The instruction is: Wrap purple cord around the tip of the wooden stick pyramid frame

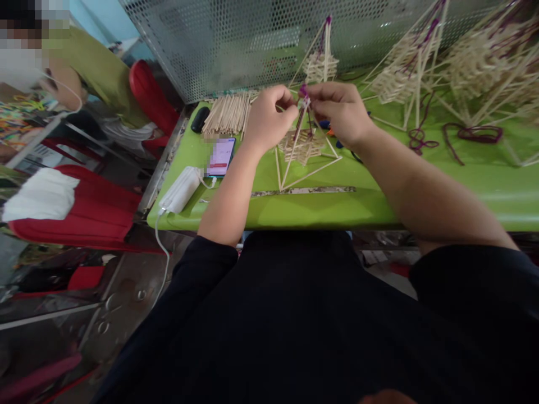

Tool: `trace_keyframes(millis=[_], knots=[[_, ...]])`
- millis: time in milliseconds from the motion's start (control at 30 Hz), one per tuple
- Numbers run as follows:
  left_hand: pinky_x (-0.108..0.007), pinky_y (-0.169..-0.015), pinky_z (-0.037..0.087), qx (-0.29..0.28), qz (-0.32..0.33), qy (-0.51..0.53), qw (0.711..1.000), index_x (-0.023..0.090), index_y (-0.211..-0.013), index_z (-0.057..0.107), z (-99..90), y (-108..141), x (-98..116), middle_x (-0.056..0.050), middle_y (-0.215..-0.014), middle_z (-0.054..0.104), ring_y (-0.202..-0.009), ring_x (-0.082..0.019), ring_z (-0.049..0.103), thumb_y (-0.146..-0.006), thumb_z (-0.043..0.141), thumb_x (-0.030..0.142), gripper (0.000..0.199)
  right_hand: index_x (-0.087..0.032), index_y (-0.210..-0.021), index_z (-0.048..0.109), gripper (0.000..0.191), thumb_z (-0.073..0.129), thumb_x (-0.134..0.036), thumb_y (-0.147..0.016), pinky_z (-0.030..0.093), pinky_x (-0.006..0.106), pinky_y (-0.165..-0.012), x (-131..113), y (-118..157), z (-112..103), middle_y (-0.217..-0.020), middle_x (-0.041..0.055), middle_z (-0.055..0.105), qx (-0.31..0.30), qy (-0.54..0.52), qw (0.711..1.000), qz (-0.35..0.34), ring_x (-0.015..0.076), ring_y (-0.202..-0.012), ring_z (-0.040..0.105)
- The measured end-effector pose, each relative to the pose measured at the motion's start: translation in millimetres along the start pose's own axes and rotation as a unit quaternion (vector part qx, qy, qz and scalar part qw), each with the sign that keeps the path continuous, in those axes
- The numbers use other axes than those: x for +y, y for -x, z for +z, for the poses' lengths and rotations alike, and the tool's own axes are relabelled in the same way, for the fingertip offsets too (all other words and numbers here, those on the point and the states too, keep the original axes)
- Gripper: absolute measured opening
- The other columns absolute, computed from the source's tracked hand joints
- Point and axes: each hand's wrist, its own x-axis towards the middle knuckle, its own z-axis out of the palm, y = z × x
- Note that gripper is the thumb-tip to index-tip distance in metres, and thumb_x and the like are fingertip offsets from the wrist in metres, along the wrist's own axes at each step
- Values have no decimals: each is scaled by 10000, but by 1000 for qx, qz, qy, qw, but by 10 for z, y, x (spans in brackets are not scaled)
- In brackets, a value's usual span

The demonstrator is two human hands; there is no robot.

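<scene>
A pyramid frame of thin wooden sticks (289, 160) stands on the green table, with a lattice of stacked sticks (301, 147) hanging inside it. Purple string (304, 90) is tied around its tip. Both hands meet at that tip. My left hand (269, 115) has curled fingers, with thumb and forefinger drawn together just left of the tip; whatever is between them is too small to make out. From the other side, my right hand (343, 109) pinches the purple string at the tip.
Behind are a similar stick pyramid (320, 64) and more at the right (398, 73). Loose sticks (227, 114), a phone (221, 157), a white power bank (181, 189) and a flat strip (320, 190) lie about. A perforated metal panel (236, 50) borders the back. Another person sits at left.
</scene>
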Motion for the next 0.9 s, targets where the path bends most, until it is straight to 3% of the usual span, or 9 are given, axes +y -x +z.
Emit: trace_keyframes(millis=[100,233,400,567,700,833,900], knots=[[-444,-908,516,-27,12,53,998,291,-837,796,-7,-19,-4,-66,-893,757,-937,-311,686,-944,762,300,113,-446,-925,802,483,944,-754,-581,386,458,-740,0,3,11,-803,-23,720,3,-20,1000,-1,237,-743,470],[-440,-962,538,-79,0,106,991,237,-861,800,-6,-14,20,-69,-886,722,-1046,-316,699,-1034,768,476,297,-441,-979,808,529,955,-768,-590,459,486,-844,-45,30,-10,-1007,-5,780,0,-11,1000,-19,284,-942,559],[-430,-1028,551,-82,-12,138,987,245,-865,790,82,-50,-84,-66,-914,714,-1150,-317,701,-1004,816,613,394,-471,-1066,839,535,885,-868,-710,459,530,-1077,-11,35,-43,-1162,-12,789,10,28,996,-88,316,-1134,588],[-441,-1051,560,-74,-32,155,985,211,-975,817,163,-65,-233,-68,-961,722,-1152,-307,717,-1009,810,640,430,-532,-1019,838,388,903,-806,-752,501,528,-923,13,65,-37,-1033,-49,797,15,49,996,-76,295,-1036,608],[-432,-1043,573,-91,-26,167,981,216,-1072,822,210,-27,-217,-53,-993,719,-1149,-294,735,-1049,755,652,442,-568,-988,832,335,915,-760,-727,506,571,-883,-70,109,-17,-971,-50,784,20,63,996,-59,332,-1043,630],[-432,-1069,569,-90,-35,173,980,204,-1073,800,242,7,-155,-65,-1002,714,-1208,-308,725,-1065,722,667,470,-495,-1019,834,430,896,-816,-739,495,534,-841,-47,94,-30,-963,-19,779,19,46,995,-83,288,-900,606],[-434,-1072,569,-85,-40,178,980,208,-1034,782,247,17,-145,-68,-1006,713,-1208,-309,728,-1073,703,676,476,-434,-964,807,468,875,-845,-752,479,506,-800,27,52,-51,-867,5,740,39,15,994,-96,264,-803,569]])
